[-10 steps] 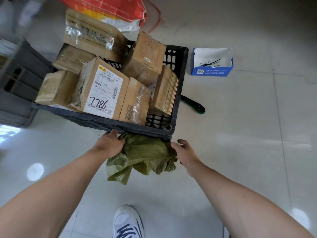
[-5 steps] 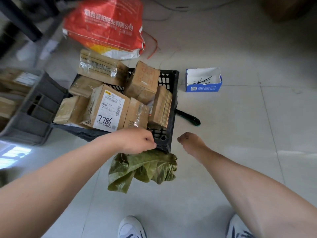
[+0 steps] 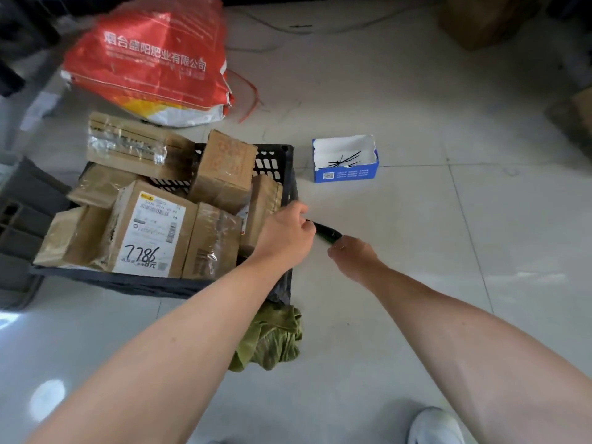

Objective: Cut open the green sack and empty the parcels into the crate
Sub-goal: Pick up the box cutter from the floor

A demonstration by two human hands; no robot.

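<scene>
The black plastic crate (image 3: 283, 155) stands on the floor, filled with several taped brown cardboard parcels (image 3: 150, 232). The green sack (image 3: 272, 338) lies crumpled and loose on the floor at the crate's near right corner, with neither hand on it. My left hand (image 3: 285, 232) is over the crate's right rim with its fingers curled; whether it grips the rim is hidden. A dark cutting tool (image 3: 325, 232) lies on the floor just right of the crate. My right hand (image 3: 352, 254) has its fingertips at the tool's near end and is not closed around it.
A red and white woven bag (image 3: 150, 65) lies behind the crate. A small blue and white box (image 3: 346, 158) holding black cable ties sits on the floor to the right. A grey crate (image 3: 22, 219) stands at the left. My white shoe (image 3: 435, 426) is at the bottom.
Both hands let go of the green sack, which stayed on the floor. They moved up and right to the crate's right side, the right hand reaching the cutting tool.
</scene>
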